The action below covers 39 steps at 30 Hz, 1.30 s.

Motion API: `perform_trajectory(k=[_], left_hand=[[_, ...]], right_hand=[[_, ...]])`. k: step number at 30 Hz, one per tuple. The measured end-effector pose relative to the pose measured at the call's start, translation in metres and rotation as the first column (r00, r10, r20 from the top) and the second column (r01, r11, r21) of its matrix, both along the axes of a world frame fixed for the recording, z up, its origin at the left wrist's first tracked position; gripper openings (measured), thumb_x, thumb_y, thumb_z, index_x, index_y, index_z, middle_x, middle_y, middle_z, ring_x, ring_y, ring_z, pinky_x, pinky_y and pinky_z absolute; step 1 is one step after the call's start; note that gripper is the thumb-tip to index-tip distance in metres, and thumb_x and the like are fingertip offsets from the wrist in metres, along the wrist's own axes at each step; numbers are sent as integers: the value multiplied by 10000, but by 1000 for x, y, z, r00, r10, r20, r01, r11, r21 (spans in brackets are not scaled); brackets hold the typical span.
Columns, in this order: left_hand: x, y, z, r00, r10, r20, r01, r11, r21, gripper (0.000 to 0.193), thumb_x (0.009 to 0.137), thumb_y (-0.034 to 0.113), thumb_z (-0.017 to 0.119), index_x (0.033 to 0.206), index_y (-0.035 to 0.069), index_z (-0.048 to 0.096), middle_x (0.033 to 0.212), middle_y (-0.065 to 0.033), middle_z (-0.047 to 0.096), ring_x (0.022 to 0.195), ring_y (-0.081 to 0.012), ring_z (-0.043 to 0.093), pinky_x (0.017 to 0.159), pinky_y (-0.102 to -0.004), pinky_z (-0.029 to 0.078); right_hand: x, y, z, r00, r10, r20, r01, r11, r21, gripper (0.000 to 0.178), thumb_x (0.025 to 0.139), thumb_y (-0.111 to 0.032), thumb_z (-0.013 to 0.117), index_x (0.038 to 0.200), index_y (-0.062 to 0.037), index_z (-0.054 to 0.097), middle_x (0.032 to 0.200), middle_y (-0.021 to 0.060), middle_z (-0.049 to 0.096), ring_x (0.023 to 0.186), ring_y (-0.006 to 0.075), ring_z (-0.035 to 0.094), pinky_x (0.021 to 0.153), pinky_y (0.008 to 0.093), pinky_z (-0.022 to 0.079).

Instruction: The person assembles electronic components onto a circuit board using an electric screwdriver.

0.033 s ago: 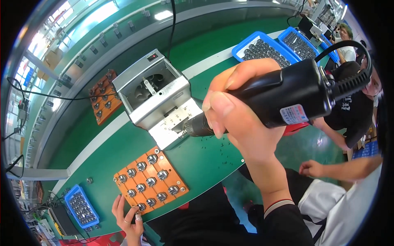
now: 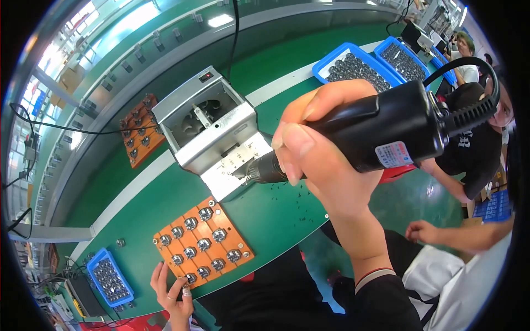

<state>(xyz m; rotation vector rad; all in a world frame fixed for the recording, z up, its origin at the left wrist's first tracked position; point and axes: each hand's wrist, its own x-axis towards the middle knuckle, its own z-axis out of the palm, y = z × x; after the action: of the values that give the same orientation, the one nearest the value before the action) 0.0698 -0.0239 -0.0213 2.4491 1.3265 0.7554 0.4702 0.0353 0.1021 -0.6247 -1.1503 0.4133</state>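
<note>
Green surface [image 2: 276, 220] carries a grey feeder box [image 2: 207, 129]. Right hand [image 2: 326, 160], fingers clamped on the black screwdriver [image 2: 375, 135], stays beside the box. Left hand [image 2: 174, 292], fingers curled, unchanged at the orange tray [image 2: 203, 241].

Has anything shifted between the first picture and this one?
Nothing visibly changed. The right hand grips the black electric screwdriver with its tip at the grey screw feeder box, and the left hand touches the orange tray of round metal parts, just as before.

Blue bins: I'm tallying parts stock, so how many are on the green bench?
3: two blue bins side by side at the far right, one at the near left. Others may be hidden.
</note>
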Motion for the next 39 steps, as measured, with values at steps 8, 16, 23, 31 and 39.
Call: perform_trajectory(k=[8, 16, 23, 31, 39], left_hand=[[1, 0, 1, 1000, 7, -9, -7, 1000, -1, 180, 823, 181, 614, 954, 80, 686, 1342, -241, 576, 1261, -462, 501, 1046, -541, 373], [1, 1, 0, 1000, 11, 0, -11, 1000, 5, 179, 822, 183, 611, 950, 81, 685, 1340, -240, 578, 1254, -461, 506, 1039, -536, 377], [2, 0, 2, 1000, 18, 4, -18, 1000, -3, 178, 823, 183, 612, 945, 80, 692, 1339, -241, 580, 1254, -459, 507, 1038, -540, 376], [1, 0, 0, 1000, 17, 10, -17, 1000, -2, 174, 817, 176, 614, 939, 84, 696, 1340, -236, 579, 1261, -454, 500, 1042, -540, 370], [3, 1, 2, 1000, 18, 6, -18, 1000, -18, 181, 820, 184, 613, 950, 90, 696, 1344, -236, 576, 1264, -453, 494, 1041, -546, 367]], right_hand=[[-5, 5, 3, 1000, -15, -2, 15, 1000, -21, 324, 806, 144, 602, 1058, -18, 478, 795, 181, 632, 496, 130, 536, 449, 272, 477], [-4, 11, 0, 998, -24, 54, 25, 999, -29, 312, 793, 137, 613, 1033, -16, 487, 761, 147, 629, 508, 123, 546, 570, 311, 541], [-6, 10, 7, 997, -33, 76, 38, 997, -60, 300, 782, 136, 612, 1008, -20, 491, 730, 128, 619, 515, 126, 554, 618, 328, 554], [-9, 14, 6, 999, -20, 28, 22, 998, -59, 304, 779, 147, 610, 1014, -14, 503, 742, 140, 627, 514, 132, 555, 598, 321, 549], [-9, 16, 7, 996, -28, 83, 32, 998, -48, 293, 783, 157, 603, 1009, -2, 505, 743, 143, 627, 525, 134, 561, 575, 303, 540]])
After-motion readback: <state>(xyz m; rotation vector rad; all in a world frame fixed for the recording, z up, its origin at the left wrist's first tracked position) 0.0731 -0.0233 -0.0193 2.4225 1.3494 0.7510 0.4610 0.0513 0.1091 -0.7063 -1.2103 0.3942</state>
